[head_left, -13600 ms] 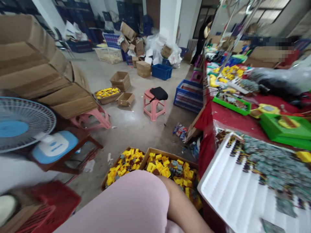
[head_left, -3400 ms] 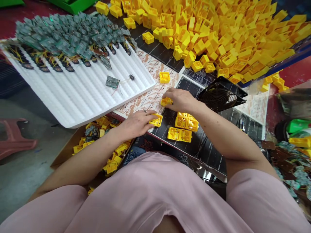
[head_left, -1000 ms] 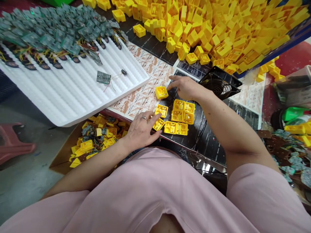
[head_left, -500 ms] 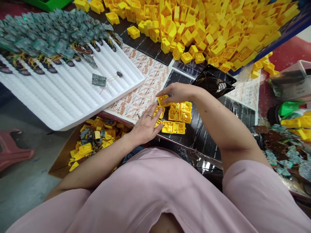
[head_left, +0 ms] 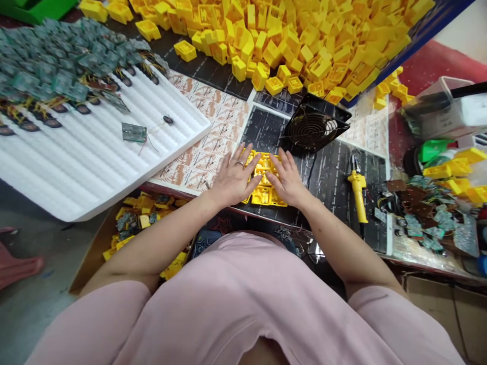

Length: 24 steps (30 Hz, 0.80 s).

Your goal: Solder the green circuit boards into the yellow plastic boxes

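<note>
Left hand [head_left: 233, 178] and right hand [head_left: 288, 177], both flat, fingers spread (grasping nothing), flank yellow housings [head_left: 265, 192] at frame centre, below fan [head_left: 314, 124].

Both hands lie flat with fingers spread over the yellow cases [head_left: 265, 178]. The left hand [head_left: 231, 178] covers one side of the cluster and the right hand [head_left: 289, 178] the other, so only a strip between them shows and the cases cannot be counted.

The white tray [head_left: 76, 152] and the circuit boards [head_left: 57, 66] on it run off the left edge. The yellow pile [head_left: 304, 35] is cut by the top edge.

The cardboard box [head_left: 89, 258] on the floor is partly hidden under the tabletop [head_left: 331, 167] and the left forearm.

The jumble [head_left: 437, 223] at the right is too small to sort; it seems to be more boards.
</note>
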{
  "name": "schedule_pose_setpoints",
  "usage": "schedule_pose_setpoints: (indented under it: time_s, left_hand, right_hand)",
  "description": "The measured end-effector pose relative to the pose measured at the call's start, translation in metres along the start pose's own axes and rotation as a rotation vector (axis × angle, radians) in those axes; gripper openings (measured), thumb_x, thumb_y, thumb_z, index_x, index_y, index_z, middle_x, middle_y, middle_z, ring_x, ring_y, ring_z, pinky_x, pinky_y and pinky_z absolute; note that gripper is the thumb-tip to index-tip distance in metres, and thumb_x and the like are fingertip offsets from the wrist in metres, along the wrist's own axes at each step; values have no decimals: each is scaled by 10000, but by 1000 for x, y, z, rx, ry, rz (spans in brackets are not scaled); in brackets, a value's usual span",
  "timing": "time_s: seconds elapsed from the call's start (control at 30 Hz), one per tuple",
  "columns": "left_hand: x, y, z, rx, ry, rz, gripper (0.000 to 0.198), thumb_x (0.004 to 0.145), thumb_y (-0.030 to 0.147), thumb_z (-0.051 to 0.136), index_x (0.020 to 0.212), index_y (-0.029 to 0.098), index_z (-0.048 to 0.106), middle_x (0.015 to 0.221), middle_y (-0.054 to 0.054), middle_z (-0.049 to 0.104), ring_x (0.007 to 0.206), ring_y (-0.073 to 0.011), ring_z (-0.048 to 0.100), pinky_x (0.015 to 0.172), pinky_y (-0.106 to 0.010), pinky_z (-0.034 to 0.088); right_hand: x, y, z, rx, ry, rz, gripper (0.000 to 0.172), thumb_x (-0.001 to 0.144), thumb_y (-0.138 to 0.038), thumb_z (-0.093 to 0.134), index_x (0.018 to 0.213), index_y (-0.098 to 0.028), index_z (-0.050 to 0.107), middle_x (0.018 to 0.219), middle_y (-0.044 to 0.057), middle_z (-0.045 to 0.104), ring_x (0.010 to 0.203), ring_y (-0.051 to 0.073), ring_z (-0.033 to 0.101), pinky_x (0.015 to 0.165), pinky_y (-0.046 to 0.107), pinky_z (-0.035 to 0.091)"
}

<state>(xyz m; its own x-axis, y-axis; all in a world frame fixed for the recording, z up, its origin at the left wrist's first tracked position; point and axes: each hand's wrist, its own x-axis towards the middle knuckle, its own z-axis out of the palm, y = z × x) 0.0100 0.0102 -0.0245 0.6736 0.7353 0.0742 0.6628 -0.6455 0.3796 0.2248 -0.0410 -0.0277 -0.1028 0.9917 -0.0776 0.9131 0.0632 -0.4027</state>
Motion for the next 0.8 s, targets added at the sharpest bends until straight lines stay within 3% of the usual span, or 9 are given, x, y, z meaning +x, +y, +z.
schedule_pose_setpoints:
  time_s: [0.1, 0.2, 0.33, 0.43, 0.53, 0.67, 0.8]
  left_hand:
    - [8, 4, -2, 34, -60, 4, 596, 1074, 408, 417, 1580, 96, 454, 1708, -216, 309, 1619, -361, 230, 1288, -586, 260]
    - [6, 5, -8, 81, -51, 23, 572, 1080, 411, 400, 1558, 113, 495, 1683, -212, 365, 1596, -367, 295, 1292, -640, 217]
    - [6, 5, -17, 103, -17, 38, 593, 1079, 437, 401, 1594, 149, 452, 1722, -181, 284, 1622, -357, 229, 1304, -656, 165]
    - [11, 5, -20, 89, -122, 9, 608, 1082, 384, 380, 1612, 88, 404, 1722, -204, 262, 1631, -363, 184, 1303, -613, 228]
    - [12, 8, -21, 92, -194, 13, 621, 1077, 359, 381, 1615, 47, 379, 1717, -226, 254, 1630, -368, 176, 1302, -597, 252]
    - [8, 10, -19, 124, -163, 32, 628, 1074, 383, 406, 1610, 55, 391, 1705, -226, 289, 1621, -370, 216, 1311, -616, 214]
    - [11, 5, -15, 139, -129, 73, 633, 1074, 412, 409, 1597, 54, 414, 1697, -213, 323, 1613, -364, 248, 1313, -564, 244]
  right_hand:
    - [-3, -11, 10, -47, 40, 36, 732, 1057, -646, 256, 1615, -189, 379, 1745, 134, 203, 1638, 340, 99, 1320, 599, 146]
    - [-13, -18, 7, -94, 118, 77, 745, 1044, -659, 288, 1646, -222, 305, 1758, 126, 158, 1633, 365, 100, 1289, 664, 151]
    - [-29, -19, 4, -186, 139, -98, 915, 951, -747, 468, 1676, -257, 201, 1770, 127, 91, 1633, 402, 45, 1265, 705, 146]
    - [-29, -21, 12, -217, 75, -131, 1020, 879, -806, 538, 1661, -213, 259, 1747, 175, 175, 1618, 442, 104, 1256, 717, 150]
    - [-23, -27, 21, -218, 68, -99, 984, 884, -798, 535, 1622, -174, 349, 1713, 210, 263, 1605, 438, 176, 1260, 694, 178]
    - [-21, -33, 29, -199, 138, -84, 973, 895, -794, 521, 1600, -139, 373, 1690, 244, 295, 1580, 446, 243, 1236, 691, 241]
    - [-21, -39, 32, -197, 185, -44, 1026, 859, -833, 550, 1576, -115, 402, 1680, 259, 306, 1563, 459, 266, 1230, 686, 256]
